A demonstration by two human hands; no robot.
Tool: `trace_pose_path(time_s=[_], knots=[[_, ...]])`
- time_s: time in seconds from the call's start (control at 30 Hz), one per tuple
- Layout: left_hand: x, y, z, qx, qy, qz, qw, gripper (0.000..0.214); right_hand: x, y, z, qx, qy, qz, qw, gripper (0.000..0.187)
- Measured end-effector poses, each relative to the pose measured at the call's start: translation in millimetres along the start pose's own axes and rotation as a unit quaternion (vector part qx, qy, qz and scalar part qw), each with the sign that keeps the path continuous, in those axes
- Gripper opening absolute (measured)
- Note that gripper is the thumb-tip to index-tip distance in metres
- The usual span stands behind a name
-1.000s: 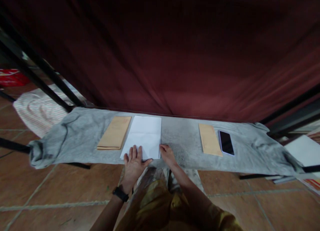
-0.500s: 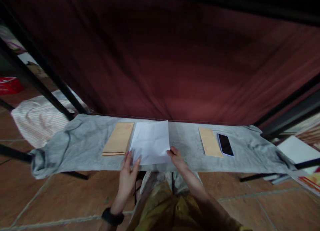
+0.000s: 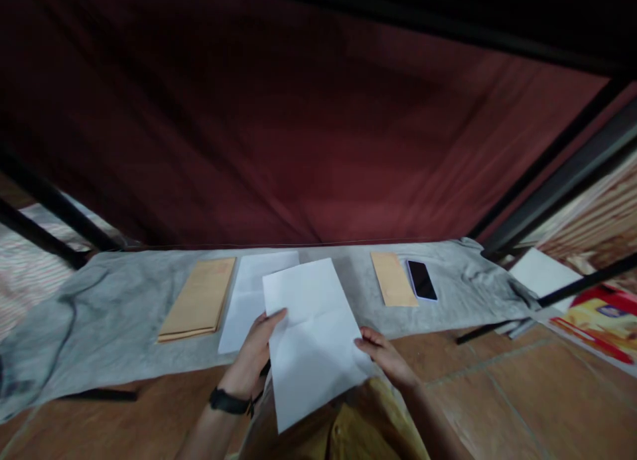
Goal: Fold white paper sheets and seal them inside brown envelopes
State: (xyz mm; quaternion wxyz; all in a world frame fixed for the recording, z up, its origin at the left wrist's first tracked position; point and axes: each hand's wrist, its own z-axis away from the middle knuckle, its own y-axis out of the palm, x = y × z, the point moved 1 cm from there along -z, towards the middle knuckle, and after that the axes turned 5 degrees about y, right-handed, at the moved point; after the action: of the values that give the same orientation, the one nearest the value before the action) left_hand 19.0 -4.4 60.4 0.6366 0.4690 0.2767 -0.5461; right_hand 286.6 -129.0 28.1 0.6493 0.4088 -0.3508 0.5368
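Note:
A white sheet of paper [image 3: 313, 327] with faint creases is held up in front of my body, tilted. On its left edge, my left hand [image 3: 259, 344] grips it with the thumb on top. The right edge is pinched by my right hand [image 3: 381, 354], thumb above. More white paper [image 3: 246, 294] lies on the grey cloth, partly covered by the held sheet. To its left sits a stack of brown envelopes [image 3: 199, 297]. A single brown envelope [image 3: 394, 279] rests further right, beside a phone [image 3: 421, 280] with a dark screen.
The grey cloth [image 3: 124, 307] covers a long, narrow surface before me. Behind it hangs a dark red curtain [image 3: 308, 148] between black metal bars [image 3: 552, 154]. A red and yellow package [image 3: 602, 320] is low on the right, above the tiled floor [image 3: 512, 400].
Both hands have lifted a sheet off the white paper and drawn it towards my body, turning it slightly. The view has shifted to the right.

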Motion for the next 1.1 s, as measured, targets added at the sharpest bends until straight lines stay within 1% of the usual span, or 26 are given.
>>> trace_pose_path(time_s=[0.1, 0.13, 0.2, 0.23, 0.3, 0.33, 0.37, 0.4, 0.43, 0.5, 0.53, 0.6, 0.67, 0.7, 0.77, 0.8, 0.83, 0.87, 0.9, 0.97, 1.03, 1.1], knots=[[-11, 17.0, 5, 0.029, -0.003, -0.019, 0.999, 0.062, 14, -7, -6, -0.014, -0.024, -0.041, 0.999, 0.044], [-17, 22.2, 8, 0.046, 0.004, -0.036, 0.998, 0.064, 20, -10, -10, -0.027, -0.033, -0.055, 0.998, 0.046], [-32, 33.4, 14, 0.080, 0.036, -0.076, 0.993, 0.065, 39, -15, -20, -0.055, -0.055, -0.065, 0.995, 0.046], [-41, 39.7, 17, 0.091, 0.061, -0.096, 0.989, 0.064, 52, -17, -25, -0.049, -0.067, -0.055, 0.995, 0.046], [-63, 53.8, 19, 0.103, 0.115, -0.130, 0.979, 0.062, 82, -22, -34, 0.002, -0.099, -0.027, 0.995, 0.041], [-75, 61.6, 20, 0.103, 0.143, -0.147, 0.973, 0.060, 100, -26, -36, 0.003, -0.125, -0.024, 0.992, 0.039], [-87, 69.9, 20, 0.106, 0.175, -0.170, 0.964, 0.058, 119, -29, -38, -0.009, -0.157, -0.025, 0.987, 0.037], [-100, 78.2, 20, 0.107, 0.216, -0.198, 0.950, 0.054, 138, -33, -37, -0.022, -0.189, -0.026, 0.981, 0.036], [-113, 86.3, 20, 0.098, 0.276, -0.227, 0.929, 0.047, 156, -37, -36, -0.046, -0.226, -0.027, 0.973, 0.033], [-133, 100.2, 20, 0.111, 0.396, -0.297, 0.862, 0.035, 185, -46, -31, -0.091, -0.290, -0.015, 0.953, 0.025], [-138, 104.7, 20, 0.120, 0.448, -0.322, 0.825, 0.032, 194, -49, -28, -0.097, -0.313, 0.000, 0.945, 0.022], [-137, 107.1, 16, 0.130, 0.524, -0.360, 0.761, 0.032, 200, -56, -23, -0.107, -0.344, 0.029, 0.932, 0.018], [-120, 100.8, 8, 0.118, 0.558, -0.402, 0.716, 0.033, 190, -63, -24, -0.118, -0.358, 0.063, 0.924, 0.015], [-106, 95.4, 2, 0.106, 0.555, -0.439, 0.699, 0.034, 180, -66, -26, -0.125, -0.360, 0.086, 0.921, 0.015], [-74, 83.0, -12, 0.078, 0.537, -0.499, 0.676, 0.039, 154, -72, -33, -0.141, -0.369, 0.149, 0.907, 0.017], [-57, 77.4, -18, 0.086, 0.530, -0.516, 0.667, 0.043, 140, -75, -37, -0.151, -0.365, 0.180, 0.901, 0.018], [-41, 72.7, -25, 0.107, 0.523, -0.529, 0.660, 0.047, 126, -78, -41, -0.162, -0.358, 0.206, 0.896, 0.019], [-26, 68.8, -31, 0.129, 0.511, -0.541, 0.656, 0.049, 111, -80, -44, -0.167, -0.346, 0.234, 0.893, 0.021], [-13, 65.5, -36, 0.139, 0.498, -0.548, 0.657, 0.052, 97, -82, -46, -0.160, -0.330, 0.265, 0.892, 0.024], [9, 60.6, -47, 0.161, 0.470, -0.562, 0.661, 0.057, 68, -83, -48, -0.156, -0.309, 0.321, 0.882, 0.039], [26, 56.8, -55, 0.177, 0.446, -0.574, 0.664, 0.062, 41, -83, -48, -0.149, -0.308, 0.365, 0.866, 0.054], [38, 53.0, -62, 0.178, 0.431, -0.589, 0.661, 0.064, 17, -83, -46, -0.146, -0.307, 0.393, 0.854, 0.058]])
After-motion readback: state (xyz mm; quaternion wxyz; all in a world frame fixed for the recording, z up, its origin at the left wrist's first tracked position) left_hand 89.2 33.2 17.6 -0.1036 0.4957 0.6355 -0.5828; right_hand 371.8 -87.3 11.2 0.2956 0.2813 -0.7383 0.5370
